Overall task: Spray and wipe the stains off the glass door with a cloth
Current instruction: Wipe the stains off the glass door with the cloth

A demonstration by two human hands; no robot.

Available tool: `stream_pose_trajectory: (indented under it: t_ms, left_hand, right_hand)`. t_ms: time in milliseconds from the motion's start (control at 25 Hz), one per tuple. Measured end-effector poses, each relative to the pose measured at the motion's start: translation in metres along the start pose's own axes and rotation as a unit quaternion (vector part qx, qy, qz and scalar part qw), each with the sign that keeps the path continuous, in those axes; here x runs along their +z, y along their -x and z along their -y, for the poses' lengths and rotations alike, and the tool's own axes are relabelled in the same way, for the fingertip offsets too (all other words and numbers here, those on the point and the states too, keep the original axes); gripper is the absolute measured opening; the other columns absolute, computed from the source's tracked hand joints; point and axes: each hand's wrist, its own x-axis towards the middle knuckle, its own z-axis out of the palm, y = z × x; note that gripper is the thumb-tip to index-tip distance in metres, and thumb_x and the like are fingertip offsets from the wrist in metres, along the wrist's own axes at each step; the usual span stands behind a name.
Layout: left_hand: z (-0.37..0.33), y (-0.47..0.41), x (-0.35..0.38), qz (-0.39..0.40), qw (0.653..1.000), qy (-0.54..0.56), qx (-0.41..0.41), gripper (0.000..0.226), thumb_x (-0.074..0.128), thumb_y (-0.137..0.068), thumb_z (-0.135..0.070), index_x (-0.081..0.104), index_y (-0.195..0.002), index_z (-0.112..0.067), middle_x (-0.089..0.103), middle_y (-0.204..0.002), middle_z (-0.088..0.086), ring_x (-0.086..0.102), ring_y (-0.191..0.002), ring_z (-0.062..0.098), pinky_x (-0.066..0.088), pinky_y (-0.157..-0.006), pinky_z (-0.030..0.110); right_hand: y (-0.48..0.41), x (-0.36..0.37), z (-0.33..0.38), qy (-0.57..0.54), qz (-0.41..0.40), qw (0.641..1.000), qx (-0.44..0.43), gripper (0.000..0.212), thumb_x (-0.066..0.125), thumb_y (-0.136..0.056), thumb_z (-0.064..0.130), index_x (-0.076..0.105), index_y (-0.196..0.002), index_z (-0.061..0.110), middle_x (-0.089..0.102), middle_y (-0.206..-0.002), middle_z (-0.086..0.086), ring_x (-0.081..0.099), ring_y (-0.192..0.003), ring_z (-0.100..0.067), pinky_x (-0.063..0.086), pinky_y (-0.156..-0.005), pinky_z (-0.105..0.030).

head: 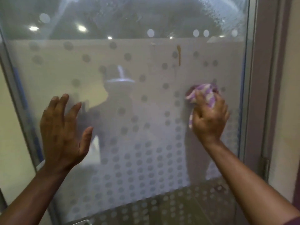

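Observation:
The glass door (pixel 129 62) fills the view, frosted across its middle with a pattern of grey dots. A brown streak stain (pixel 179 55) runs down the glass at the upper right, with a fainter smear (pixel 153 44) to its left. My right hand (pixel 210 119) presses a bunched purple and white cloth (pixel 203 93) against the glass, below and right of the brown streak. My left hand (pixel 63 130) lies flat on the glass at the left with fingers spread and nothing in it. No spray bottle is in view.
A grey door frame (pixel 261 78) runs down the right side, with a hinge (pixel 266 166) low on it. A metal frame edge (pixel 14 95) slants down the left. Wet, soapy smears (pixel 215 13) cover the clear glass at the top.

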Motion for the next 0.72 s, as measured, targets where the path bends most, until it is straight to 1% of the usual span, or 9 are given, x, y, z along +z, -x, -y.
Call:
stream_pose_trajectory:
  t_ms: [120, 200, 280, 360, 480, 520, 600, 640, 720]
  left_hand:
    - [0.002, 0.004, 0.004, 0.008, 1.000, -0.005, -0.005, 0.064, 0.048, -0.106, -0.048, 0.051, -0.153, -0.004, 0.033, -0.176, 0.024, 0.031, -0.162, 0.052, 0.032, -0.128, 0.070]
    - [0.009, 0.011, 0.006, 0.025, 1.000, -0.011, -0.014, 0.068, 0.046, -0.105, -0.051, 0.050, -0.154, -0.003, 0.026, -0.179, 0.020, 0.026, -0.165, 0.051, 0.029, -0.129, 0.071]
    - [0.017, 0.015, 0.007, 0.051, 0.997, -0.003, -0.059, 0.076, 0.041, -0.107, -0.057, 0.049, -0.155, 0.001, 0.022, -0.179, 0.024, 0.023, -0.166, 0.052, 0.027, -0.131, 0.071]
    - [0.018, 0.015, 0.006, 0.057, 0.994, 0.013, -0.092, 0.080, 0.039, -0.108, -0.060, 0.050, -0.153, 0.005, 0.028, -0.175, 0.031, 0.026, -0.164, 0.055, 0.028, -0.130, 0.071]
    - [0.013, 0.016, 0.001, 0.002, 0.999, -0.030, -0.031, 0.062, 0.050, -0.108, -0.048, 0.052, -0.149, -0.002, 0.037, -0.172, 0.026, 0.032, -0.162, 0.052, 0.031, -0.129, 0.067]
    - [0.011, 0.015, -0.001, -0.007, 0.999, -0.028, -0.027, 0.060, 0.050, -0.108, -0.047, 0.052, -0.149, -0.003, 0.037, -0.172, 0.023, 0.031, -0.162, 0.050, 0.031, -0.129, 0.065]
    - [0.010, 0.014, 0.000, -0.015, 0.999, -0.014, -0.032, 0.060, 0.050, -0.108, -0.048, 0.052, -0.150, -0.003, 0.039, -0.172, 0.025, 0.031, -0.163, 0.047, 0.031, -0.129, 0.065]
    - [0.011, 0.014, 0.001, -0.015, 0.999, -0.009, -0.035, 0.061, 0.050, -0.108, -0.048, 0.052, -0.150, -0.004, 0.039, -0.171, 0.026, 0.032, -0.163, 0.047, 0.031, -0.128, 0.065]
    - [0.013, 0.016, 0.003, -0.013, 0.999, -0.004, -0.037, 0.061, 0.048, -0.109, -0.050, 0.052, -0.151, -0.006, 0.039, -0.172, 0.026, 0.031, -0.164, 0.046, 0.030, -0.129, 0.065]
  right_hand:
    - [-0.016, -0.010, -0.062, 0.014, 0.012, 0.998, 0.060, 0.056, 0.064, -0.093, 0.014, 0.067, -0.146, 0.032, 0.055, -0.153, -0.023, 0.059, -0.126, -0.050, 0.048, -0.098, -0.054]
    - [-0.015, -0.012, -0.083, -0.007, 0.010, 0.997, 0.081, 0.051, 0.064, -0.097, 0.014, 0.068, -0.146, 0.028, 0.054, -0.153, -0.026, 0.058, -0.129, -0.051, 0.047, -0.102, -0.054]
    - [-0.006, -0.010, -0.090, -0.019, 0.004, 0.995, 0.096, 0.047, 0.065, -0.099, 0.014, 0.069, -0.145, 0.021, 0.055, -0.150, -0.031, 0.058, -0.129, -0.053, 0.045, -0.105, -0.052]
    - [0.006, -0.008, -0.089, -0.028, -0.007, 0.994, 0.106, 0.045, 0.065, -0.101, 0.014, 0.068, -0.145, 0.019, 0.054, -0.150, -0.033, 0.056, -0.134, -0.053, 0.043, -0.109, -0.050]
    - [0.030, -0.004, -0.079, -0.053, -0.027, 0.991, 0.116, 0.047, 0.066, -0.100, 0.012, 0.067, -0.146, 0.018, 0.049, -0.158, -0.031, 0.051, -0.145, -0.049, 0.038, -0.116, -0.045]
    - [0.040, -0.003, -0.071, -0.063, -0.032, 0.991, 0.116, 0.048, 0.067, -0.099, 0.012, 0.067, -0.147, 0.019, 0.048, -0.160, -0.030, 0.050, -0.146, -0.047, 0.036, -0.118, -0.041]
    - [0.062, 0.001, -0.048, -0.073, -0.031, 0.991, 0.111, 0.051, 0.069, -0.099, 0.012, 0.065, -0.149, 0.021, 0.048, -0.160, -0.029, 0.051, -0.146, -0.044, 0.029, -0.120, -0.031]
    - [0.073, 0.001, -0.034, -0.078, -0.027, 0.991, 0.104, 0.052, 0.070, -0.099, 0.011, 0.064, -0.149, 0.021, 0.049, -0.160, -0.029, 0.051, -0.144, -0.044, 0.026, -0.120, -0.029]
    - [0.092, 0.004, -0.003, -0.089, -0.019, 0.992, 0.087, 0.054, 0.071, -0.098, 0.008, 0.063, -0.150, 0.020, 0.049, -0.158, -0.030, 0.051, -0.138, -0.045, 0.028, -0.116, -0.034]
